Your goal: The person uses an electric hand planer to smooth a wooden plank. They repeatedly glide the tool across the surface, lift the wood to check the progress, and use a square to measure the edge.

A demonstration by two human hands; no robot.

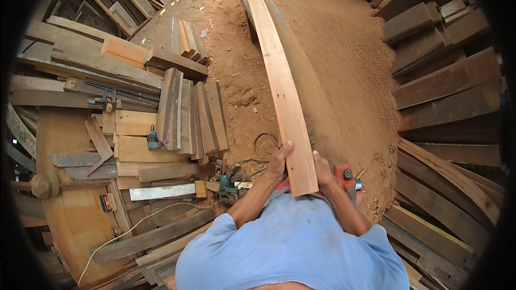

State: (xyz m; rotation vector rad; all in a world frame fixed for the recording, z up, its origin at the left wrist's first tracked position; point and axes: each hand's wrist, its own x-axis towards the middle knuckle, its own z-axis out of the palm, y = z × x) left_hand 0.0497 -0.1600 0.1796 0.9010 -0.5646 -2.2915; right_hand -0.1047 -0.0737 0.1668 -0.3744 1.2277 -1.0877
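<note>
A long, pale wooden plank [282,86] runs from my waist away toward the far end of a sawdust-covered bench [301,70]. Its near end is held close against my blue shirt. My left hand [280,161] grips the plank's left edge, thumb on top. On the opposite edge, my right hand [322,171] is closed round the side, its fingers mostly hidden beneath. A few dark knots mark the plank's face. Just right of my right hand sits a red power tool [345,174] with a dark round knob, partly covered by my forearm.
Stacked boards [188,110] lie to the left, with a teal drill [155,138] on them. Another teal power tool [228,188] sits near my left forearm. A pale cord [134,225] crosses the lower left. Dark timber [449,107] is piled along the right, beside heaped sawdust [349,59].
</note>
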